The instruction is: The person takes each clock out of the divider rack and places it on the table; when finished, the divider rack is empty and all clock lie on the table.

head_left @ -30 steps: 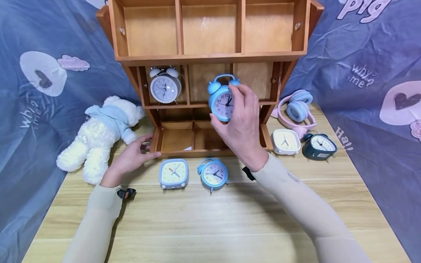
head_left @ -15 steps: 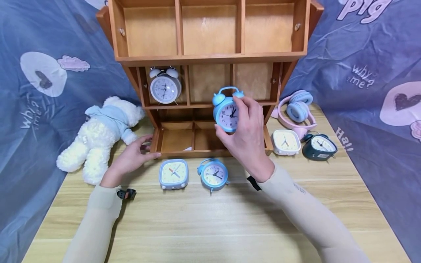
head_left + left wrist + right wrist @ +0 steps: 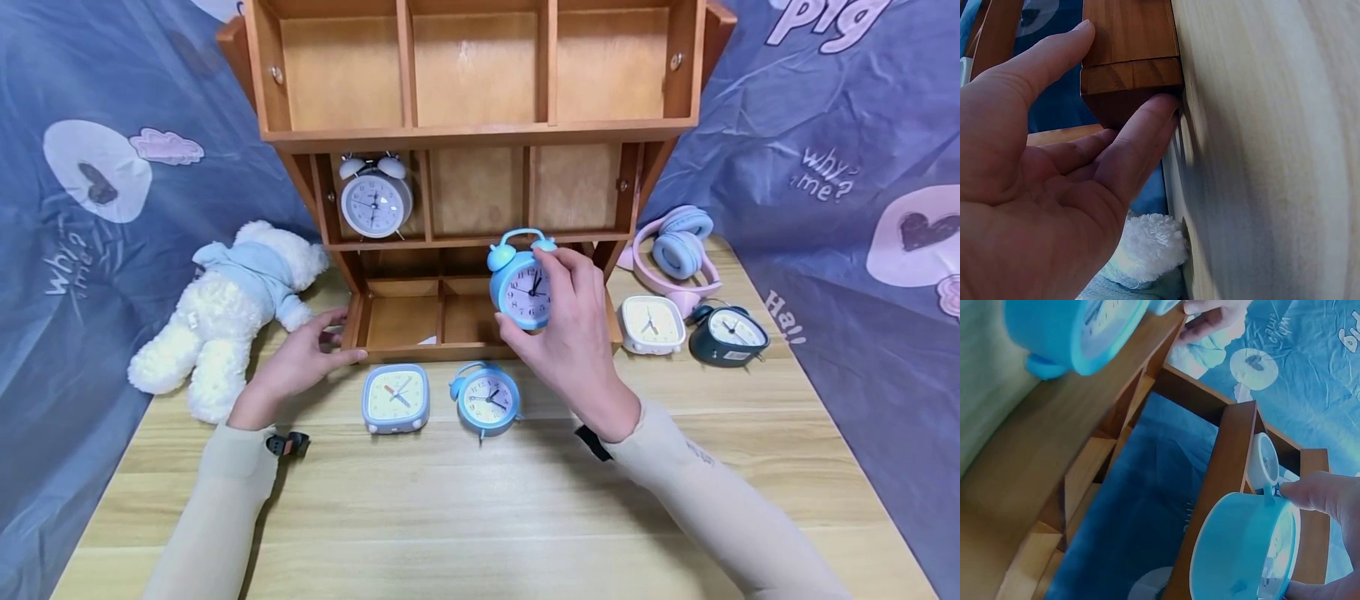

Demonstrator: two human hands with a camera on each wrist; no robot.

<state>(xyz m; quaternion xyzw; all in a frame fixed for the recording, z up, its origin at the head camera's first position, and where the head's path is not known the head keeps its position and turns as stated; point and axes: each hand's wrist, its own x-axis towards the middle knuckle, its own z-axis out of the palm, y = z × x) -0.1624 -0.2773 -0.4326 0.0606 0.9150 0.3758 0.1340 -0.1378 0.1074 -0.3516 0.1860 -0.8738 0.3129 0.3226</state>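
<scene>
My right hand (image 3: 576, 329) holds a light-blue twin-bell alarm clock (image 3: 517, 292) upright by its right side, in front of the bottom tier of the wooden shelf (image 3: 480, 132). In the right wrist view thumb and fingers pinch the rim of this clock (image 3: 1232, 550). At the shelf's lower left corner, my left hand (image 3: 303, 360) grips the wood; the left wrist view has the thumb along the front board (image 3: 1132, 31) and the fingers against its end. A white twin-bell clock (image 3: 377, 202) stands in the middle tier's left compartment.
On the table, before the shelf, lie a blue-rimmed square clock (image 3: 396, 400) and another light-blue alarm clock (image 3: 489, 398). To the right are a white square clock (image 3: 652, 325), a dark green clock (image 3: 729, 336) and pink-blue headphones (image 3: 678, 250). A white plush bear (image 3: 232, 308) lies left.
My right hand has lowered the light-blue alarm clock from the middle tier's front to the bottom tier's front, drifting slightly right. The left hand stays at the shelf's corner.
</scene>
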